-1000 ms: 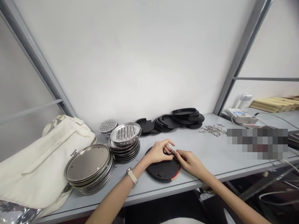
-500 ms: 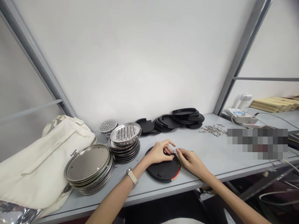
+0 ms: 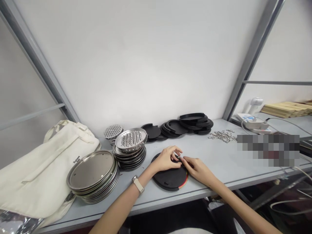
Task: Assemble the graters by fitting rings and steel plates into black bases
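A round black plate with a raised rim lies on the grey table, a red and yellow edge showing along its right side. My left hand reaches over its far part, fingers curled and thumb at the rim, closed on the plate's upper right edge. Against that edge, the fingertips of my right hand pinch a small metal wire clip, most of it hidden by fingers. Both hands nearly meet there. A loose heap of similar wire clips lies farther right.
Left of the plate stand a stack of metal discs and a stack of round graters. More black plates pile along the wall. A cream bag slumps at far left; a power strip with cables sits right.
My right fingertips have shifted slightly left, closer to my left fingers, bringing the wire clip with them. My left hand and the black plate have barely moved.
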Motion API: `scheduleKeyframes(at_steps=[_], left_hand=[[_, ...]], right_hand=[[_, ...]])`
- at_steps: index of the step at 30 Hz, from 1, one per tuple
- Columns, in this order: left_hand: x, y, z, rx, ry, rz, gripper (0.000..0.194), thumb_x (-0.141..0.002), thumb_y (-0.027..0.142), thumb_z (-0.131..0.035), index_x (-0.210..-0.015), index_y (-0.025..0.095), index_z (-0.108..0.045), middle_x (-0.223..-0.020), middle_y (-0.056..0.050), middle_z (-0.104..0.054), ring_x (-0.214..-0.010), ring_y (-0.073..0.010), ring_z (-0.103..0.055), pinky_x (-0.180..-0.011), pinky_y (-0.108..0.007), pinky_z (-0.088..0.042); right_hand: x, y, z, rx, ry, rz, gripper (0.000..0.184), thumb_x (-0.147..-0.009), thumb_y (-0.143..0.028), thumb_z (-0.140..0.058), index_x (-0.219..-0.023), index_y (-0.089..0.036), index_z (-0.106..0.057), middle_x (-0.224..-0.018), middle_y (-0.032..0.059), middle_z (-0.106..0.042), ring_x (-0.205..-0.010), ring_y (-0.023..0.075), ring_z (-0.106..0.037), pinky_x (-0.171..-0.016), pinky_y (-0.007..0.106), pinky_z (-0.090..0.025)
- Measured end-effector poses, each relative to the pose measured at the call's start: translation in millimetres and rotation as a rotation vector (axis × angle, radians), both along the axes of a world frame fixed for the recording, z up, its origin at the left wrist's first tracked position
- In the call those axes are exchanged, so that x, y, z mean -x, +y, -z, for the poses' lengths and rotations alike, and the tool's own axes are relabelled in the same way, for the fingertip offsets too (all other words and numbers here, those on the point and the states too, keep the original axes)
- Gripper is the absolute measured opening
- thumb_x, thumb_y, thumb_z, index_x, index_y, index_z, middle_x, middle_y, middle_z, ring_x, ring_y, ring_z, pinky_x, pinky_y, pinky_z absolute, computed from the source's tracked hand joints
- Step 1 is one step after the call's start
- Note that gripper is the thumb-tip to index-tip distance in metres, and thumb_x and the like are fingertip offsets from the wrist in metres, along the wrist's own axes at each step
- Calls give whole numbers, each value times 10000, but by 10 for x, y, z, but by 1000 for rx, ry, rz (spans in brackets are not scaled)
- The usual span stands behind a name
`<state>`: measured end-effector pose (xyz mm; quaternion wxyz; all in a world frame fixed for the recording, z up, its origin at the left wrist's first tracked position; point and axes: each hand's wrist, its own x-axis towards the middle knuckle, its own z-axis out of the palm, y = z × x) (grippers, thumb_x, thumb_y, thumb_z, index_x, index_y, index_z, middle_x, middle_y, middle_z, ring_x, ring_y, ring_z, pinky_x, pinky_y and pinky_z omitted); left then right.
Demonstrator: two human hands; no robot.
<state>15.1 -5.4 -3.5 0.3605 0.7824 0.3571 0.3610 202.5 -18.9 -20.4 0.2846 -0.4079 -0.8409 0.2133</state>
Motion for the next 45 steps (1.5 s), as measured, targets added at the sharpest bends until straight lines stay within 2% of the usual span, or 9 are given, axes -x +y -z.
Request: scheduleKeyframes(at_steps=[4, 25, 36, 45], left_hand=[[-2, 0, 1, 19, 5, 8, 434, -624, 140, -674, -1044, 173, -572, -932, -27, -612, -724, -110, -574, -623, -203, -450], [-8, -2, -12, 73, -22, 19, 457, -626, 153, -679, -1071, 180, -576, -865, -19, -614, -744, -128, -603, -652, -218, -453], [3, 13, 10, 62, -30, 10, 458, -621, 145, -682, -1066, 177, -581, -860, -17, -617, -738, -122, -594, -675, -228, -462], [-3, -5, -20, 73, -23, 26, 461, -630, 143, -674, -1079, 176, -574, -878, -24, -623, -749, -128, -603, -671, -225, -457]], right_hand=[[3, -12, -15, 1, 11, -13, 359, -961, -369, -318, -663, -195, -420, -553, -29, -457, -495, 109, -422, -518, 227, -289], [-14, -15, 7, -1, 44, 22, 358, -953, -368, -327, -642, -197, -371, -559, -33, -436, -508, 105, -395, -518, 227, -288], [-12, 0, 15, 39, 25, -1, 354, -963, -379, -306, -676, -197, -406, -544, -44, -421, -487, 105, -404, -517, 230, -277], [-8, -28, -1, -55, 49, 24, 349, -954, -350, -328, -651, -198, -411, -577, -18, -471, -518, 116, -435, -524, 235, -310]])
